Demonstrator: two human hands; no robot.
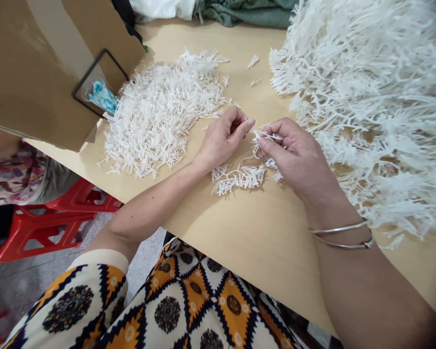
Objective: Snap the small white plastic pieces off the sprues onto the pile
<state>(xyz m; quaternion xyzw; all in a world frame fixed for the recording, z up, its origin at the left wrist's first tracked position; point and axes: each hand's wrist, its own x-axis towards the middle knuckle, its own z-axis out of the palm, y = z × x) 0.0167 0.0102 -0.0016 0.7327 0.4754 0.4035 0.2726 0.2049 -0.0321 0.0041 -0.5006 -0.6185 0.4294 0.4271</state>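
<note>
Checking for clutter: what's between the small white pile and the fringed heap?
Head view: bare table, two stray bits, left hand and right hand pinching a fringed strip.

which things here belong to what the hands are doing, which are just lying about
In use: left hand, right hand, white plastic sprig strip, pile of loose white bits, heap of white strands.
Lying about: brown cardboard box, green cloth, red plastic stool.

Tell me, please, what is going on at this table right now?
A person seated at the wooden table pinches a white fringed strip between the left hand and right hand, its tail lying on the tabletop. A pile of small loose white pieces lies to the left, and a large heap of similar strips to the right.
</note>
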